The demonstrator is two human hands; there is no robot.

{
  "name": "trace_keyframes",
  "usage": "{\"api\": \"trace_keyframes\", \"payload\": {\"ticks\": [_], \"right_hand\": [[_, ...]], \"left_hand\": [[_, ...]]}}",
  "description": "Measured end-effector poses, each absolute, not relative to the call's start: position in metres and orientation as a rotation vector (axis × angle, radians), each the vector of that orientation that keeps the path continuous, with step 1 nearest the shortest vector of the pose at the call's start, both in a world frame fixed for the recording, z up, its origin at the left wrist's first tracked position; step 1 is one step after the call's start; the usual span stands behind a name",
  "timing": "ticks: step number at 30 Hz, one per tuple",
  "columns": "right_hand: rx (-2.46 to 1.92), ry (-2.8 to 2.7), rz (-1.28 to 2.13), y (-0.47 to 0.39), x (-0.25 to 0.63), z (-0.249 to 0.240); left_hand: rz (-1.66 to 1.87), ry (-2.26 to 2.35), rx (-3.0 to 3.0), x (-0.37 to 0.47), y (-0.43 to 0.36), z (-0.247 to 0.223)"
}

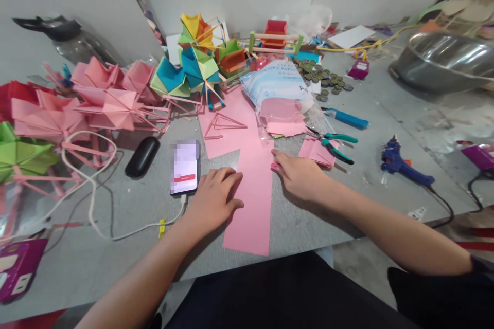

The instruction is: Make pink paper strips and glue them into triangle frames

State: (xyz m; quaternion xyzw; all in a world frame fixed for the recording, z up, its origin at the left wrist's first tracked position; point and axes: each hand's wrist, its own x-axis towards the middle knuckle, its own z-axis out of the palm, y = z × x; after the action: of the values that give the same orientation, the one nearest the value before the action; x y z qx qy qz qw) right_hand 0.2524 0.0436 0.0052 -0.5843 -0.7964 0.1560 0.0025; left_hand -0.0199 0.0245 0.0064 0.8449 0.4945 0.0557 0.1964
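A long strip of pink paper [252, 205] lies flat on the grey table, running toward my body. My left hand [218, 198] rests on its left edge, thumb and fingers apart, with nothing held. To the right of the strip, my right hand [304, 177] is closed, its index finger reaching to the paper's right edge. A small pink object [275, 166] sticks out of its grip; most of it is hidden. Beyond lies a larger pink sheet [224, 146] with a folded pink paper triangle [226, 122] on it. A lit phone [185, 167] lies beside my left hand.
Pink paper constructions [108, 105] crowd the left. A plastic copy-paper bag [276, 79], green-handled pliers [337, 144], a blue-handled tool [349, 118] and coins [326, 79] lie ahead. At right are a blue glue gun [405, 164] and a metal bowl [443, 61]. A white cable [92, 211] loops left.
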Motion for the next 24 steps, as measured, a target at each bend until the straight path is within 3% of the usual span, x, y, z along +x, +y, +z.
{"api": "trace_keyframes", "payload": {"ticks": [9,15,18,24], "right_hand": [[-2.226,-2.521,0.087,0.043,0.240,0.017],[-2.056,-2.653,-0.173,0.049,0.238,0.020],[-1.973,-2.609,-0.121,0.057,0.232,0.018],[-1.926,-2.237,0.315,0.074,0.229,0.002]], "left_hand": [[0.132,1.387,2.315,-0.019,0.025,0.008],[0.116,1.390,2.313,-0.019,0.026,0.009],[0.120,1.382,2.329,-0.020,0.026,0.009],[0.135,1.365,2.357,-0.021,0.024,0.007]]}}
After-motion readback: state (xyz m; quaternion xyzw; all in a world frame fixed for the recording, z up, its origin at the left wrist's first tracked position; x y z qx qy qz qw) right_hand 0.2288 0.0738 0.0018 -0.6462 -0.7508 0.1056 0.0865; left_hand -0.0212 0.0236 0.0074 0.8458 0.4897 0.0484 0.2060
